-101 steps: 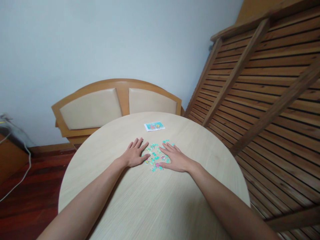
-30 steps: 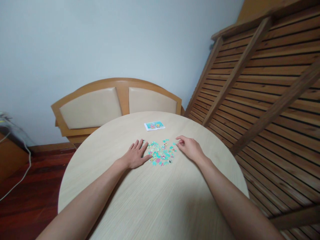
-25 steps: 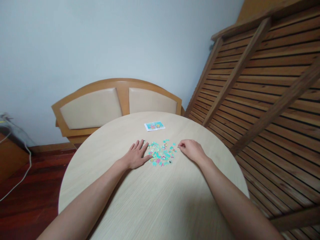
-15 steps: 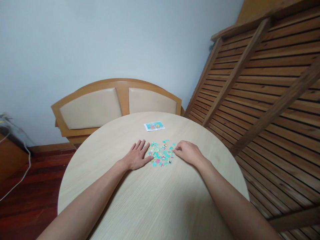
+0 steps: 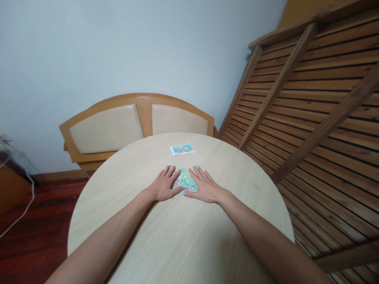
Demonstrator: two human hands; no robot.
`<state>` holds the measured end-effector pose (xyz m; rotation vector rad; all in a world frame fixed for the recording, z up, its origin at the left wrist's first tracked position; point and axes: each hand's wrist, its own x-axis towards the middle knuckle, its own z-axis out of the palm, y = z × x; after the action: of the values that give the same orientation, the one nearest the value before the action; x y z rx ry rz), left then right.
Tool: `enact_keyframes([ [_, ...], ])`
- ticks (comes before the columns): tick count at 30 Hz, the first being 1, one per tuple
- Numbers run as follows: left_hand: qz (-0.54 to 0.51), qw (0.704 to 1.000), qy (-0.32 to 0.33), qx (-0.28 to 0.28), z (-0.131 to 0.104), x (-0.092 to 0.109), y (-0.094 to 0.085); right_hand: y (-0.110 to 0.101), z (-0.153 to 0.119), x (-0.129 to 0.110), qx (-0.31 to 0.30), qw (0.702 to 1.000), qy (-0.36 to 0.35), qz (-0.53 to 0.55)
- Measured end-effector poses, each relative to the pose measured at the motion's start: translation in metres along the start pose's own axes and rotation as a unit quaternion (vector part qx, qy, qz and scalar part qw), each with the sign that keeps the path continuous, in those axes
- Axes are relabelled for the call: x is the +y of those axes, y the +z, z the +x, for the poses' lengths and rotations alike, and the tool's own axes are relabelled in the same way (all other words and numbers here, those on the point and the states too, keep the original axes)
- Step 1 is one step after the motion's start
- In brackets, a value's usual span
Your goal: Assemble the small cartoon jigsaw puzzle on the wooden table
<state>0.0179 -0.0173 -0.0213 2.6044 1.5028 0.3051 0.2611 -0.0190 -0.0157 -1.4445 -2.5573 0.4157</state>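
Note:
Many small jigsaw puzzle pieces (image 5: 184, 179), mostly turquoise with some pink, lie in a loose pile on the round table (image 5: 189, 232). My left hand (image 5: 164, 184) rests flat at the pile's left side, fingers spread and thumb pointing right. On the other side, my right hand (image 5: 204, 185) lies flat with its fingers apart, covering some of the pieces' right edge. The two thumbs almost meet at the near side of the pile. Beyond the hands lies a small picture card (image 5: 182, 149) with a turquoise, pink and yellow print.
Behind the table stands a wooden headboard (image 5: 144, 114) with cream padded panels, against a pale wall (image 5: 133, 47). A large slatted wooden frame (image 5: 310, 126) leans at the right. A white cable (image 5: 32, 193) hangs at the left above the dark red floor (image 5: 44, 236).
My right hand has gone from a pinch at the pile's right edge to lying flat with fingers spread, further left. The pieces sit closer together. My left hand has barely moved.

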Motion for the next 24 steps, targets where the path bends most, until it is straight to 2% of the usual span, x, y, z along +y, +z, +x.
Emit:
enact_keyframes([
  [5,0.002,1.000,-0.005,0.021,0.008,-0.007,0.004,-0.002,0.016,-0.002,-0.011,1.000,0.017,-0.003],
  [15,0.006,0.991,-0.044,0.123,0.021,-0.013,-0.002,-0.007,0.055,0.002,-0.001,1.000,0.029,-0.009],
  [18,0.006,0.993,-0.049,0.111,0.015,-0.018,-0.006,-0.007,0.061,0.004,0.039,0.999,0.016,0.013],
  [21,0.005,0.997,-0.044,0.071,0.006,-0.028,-0.012,-0.006,0.061,0.011,0.092,0.994,-0.018,0.064],
  [24,0.001,0.998,-0.040,0.051,0.001,-0.039,-0.015,-0.008,0.053,0.019,0.090,0.990,-0.052,0.091],
])
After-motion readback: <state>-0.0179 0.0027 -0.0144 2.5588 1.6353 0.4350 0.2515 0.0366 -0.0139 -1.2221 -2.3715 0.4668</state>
